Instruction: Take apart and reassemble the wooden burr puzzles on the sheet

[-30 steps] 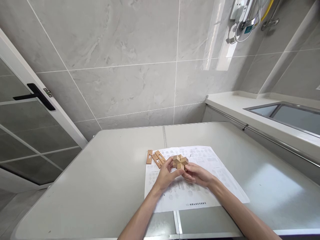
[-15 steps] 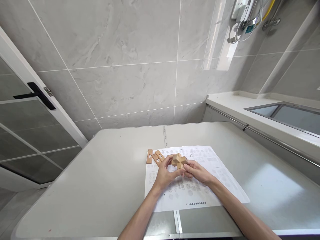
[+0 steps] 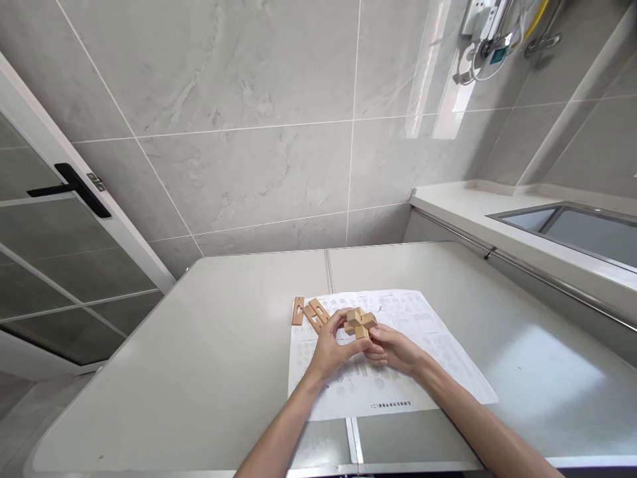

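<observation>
A: Begin at the left. What lies on the counter (image 3: 199,372)?
B: One slotted wooden piece (image 3: 295,319), lower centre of the frame, at the upper-left corner of a printed sheet (image 3: 442,358). Two more slotted pieces (image 3: 309,314) lie close together just right of it. All unmoved over the last second.
A: Left hand (image 3: 332,348)?
B: Grip closed, thumb and fingers around the wooden block (image 3: 362,320), a cross-shaped assembly in the lower centre, right of the middle.
A: Any change?
B: Slight. The block sits marginally further right than half a second ago. Judged a small adjustment of hold; no loose piece appears to have joined it.
A: Right hand (image 3: 395,348)?
B: Also grasping the block, at its near right side. Its lower fingers sit lower than half a second ago; whether they touch the underside, I cannot tell.
</observation>
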Action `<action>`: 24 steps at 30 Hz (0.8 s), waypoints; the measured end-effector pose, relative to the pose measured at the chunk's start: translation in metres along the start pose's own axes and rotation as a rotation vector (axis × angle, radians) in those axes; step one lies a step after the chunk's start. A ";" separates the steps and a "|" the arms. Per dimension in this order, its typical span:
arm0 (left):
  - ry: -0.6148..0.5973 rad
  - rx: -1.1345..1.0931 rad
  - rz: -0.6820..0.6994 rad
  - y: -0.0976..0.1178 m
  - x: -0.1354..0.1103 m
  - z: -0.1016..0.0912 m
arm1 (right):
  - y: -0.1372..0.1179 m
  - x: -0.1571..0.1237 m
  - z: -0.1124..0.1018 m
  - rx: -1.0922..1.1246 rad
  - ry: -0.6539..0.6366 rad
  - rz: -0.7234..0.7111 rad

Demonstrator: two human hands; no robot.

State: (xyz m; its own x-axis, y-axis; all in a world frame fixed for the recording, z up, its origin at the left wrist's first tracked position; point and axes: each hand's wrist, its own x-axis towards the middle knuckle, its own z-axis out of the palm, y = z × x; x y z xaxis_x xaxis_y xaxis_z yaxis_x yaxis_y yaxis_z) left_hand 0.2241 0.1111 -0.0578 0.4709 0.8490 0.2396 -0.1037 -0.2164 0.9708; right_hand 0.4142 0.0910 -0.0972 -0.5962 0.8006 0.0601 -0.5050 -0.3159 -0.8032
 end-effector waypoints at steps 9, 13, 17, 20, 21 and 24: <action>-0.012 0.037 0.006 -0.002 -0.001 0.000 | 0.009 0.000 -0.011 0.120 -0.060 0.035; 0.008 0.049 0.005 -0.003 -0.002 -0.001 | 0.007 0.000 -0.007 0.131 -0.080 0.041; -0.037 -0.002 0.015 -0.001 -0.001 -0.002 | 0.004 -0.002 -0.001 0.070 -0.059 0.038; -0.157 -0.082 -0.013 0.008 -0.001 -0.001 | 0.001 -0.003 0.004 -0.089 -0.080 0.050; -0.194 -0.102 -0.033 0.011 -0.002 -0.001 | 0.000 -0.003 0.005 -0.150 -0.093 0.047; -0.228 -0.131 -0.069 0.018 -0.003 0.002 | -0.003 -0.001 0.008 -0.314 -0.099 0.016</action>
State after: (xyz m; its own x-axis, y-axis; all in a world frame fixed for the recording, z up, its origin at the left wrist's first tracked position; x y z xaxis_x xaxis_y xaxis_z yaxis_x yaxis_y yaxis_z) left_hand 0.2223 0.1041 -0.0408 0.6644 0.7258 0.1782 -0.1702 -0.0853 0.9817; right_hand 0.4113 0.0865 -0.0902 -0.6684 0.7382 0.0907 -0.2869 -0.1434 -0.9472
